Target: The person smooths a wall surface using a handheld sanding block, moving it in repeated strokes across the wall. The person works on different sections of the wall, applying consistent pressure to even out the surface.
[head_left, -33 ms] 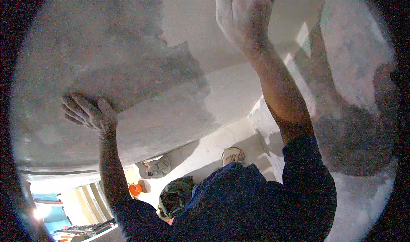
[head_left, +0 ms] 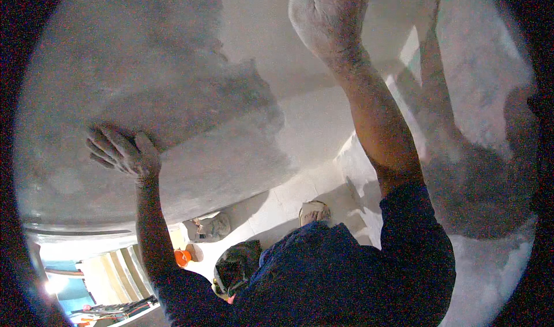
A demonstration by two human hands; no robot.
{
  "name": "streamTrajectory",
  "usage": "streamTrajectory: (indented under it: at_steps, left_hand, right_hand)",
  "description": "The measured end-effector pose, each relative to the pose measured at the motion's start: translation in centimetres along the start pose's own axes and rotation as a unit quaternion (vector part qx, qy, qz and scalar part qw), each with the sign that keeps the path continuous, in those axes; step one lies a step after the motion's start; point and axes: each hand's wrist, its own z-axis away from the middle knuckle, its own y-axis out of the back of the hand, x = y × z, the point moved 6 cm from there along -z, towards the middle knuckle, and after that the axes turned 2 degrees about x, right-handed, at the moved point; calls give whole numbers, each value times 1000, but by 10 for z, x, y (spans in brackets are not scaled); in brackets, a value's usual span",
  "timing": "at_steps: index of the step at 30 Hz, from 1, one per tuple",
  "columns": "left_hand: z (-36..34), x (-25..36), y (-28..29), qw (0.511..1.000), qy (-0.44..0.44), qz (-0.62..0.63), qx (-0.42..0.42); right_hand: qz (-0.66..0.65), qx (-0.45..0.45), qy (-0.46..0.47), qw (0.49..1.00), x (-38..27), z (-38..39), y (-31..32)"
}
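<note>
- Left hand (head_left: 124, 151), at nine o'clock, lies flat with fingers spread on the grey plaster (head_left: 144, 79).
- Right hand (head_left: 326, 15), at twelve o'clock, presses the wall (head_left: 259, 21); grip unclear.

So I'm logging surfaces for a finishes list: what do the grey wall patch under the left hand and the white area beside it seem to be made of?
The grey patch looks like fresh plaster or cement render: matt, mottled, with a ragged edge. The white area looks like smoother, dry plaster or paint, even in tone. The left hand rests flat on the grey; the right hand looks dusted with pale powder.
</note>
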Motion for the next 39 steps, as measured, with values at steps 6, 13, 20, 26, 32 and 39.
streamTrajectory:
  at_steps: [6,13,20,26,32,39]
  left_hand:
    - [17,8,-18,1000,7,-8,16]
    - [27,9,-25,1000,0,-11,1]
    - [32,12,-15,999,-7,-20,35]
    - [57,13,-18,1000,2,-13,29]
    - [59,11,-19,999,29,-25,-29]
    - [53,57,-7,957,159,239,-48]
  right_hand:
    - [-61,-56,193,978,-66,51,-27]
    - [41,25,114,992,18,-18,-29]
    - [-78,-51,253,963,-67,75,-21]
    - [-27,8,171,985,-18,26,-25]
    - [-23,-30,187,982,-69,43,-34]
    - [-525,-311,-108,784,-105,127,-19]
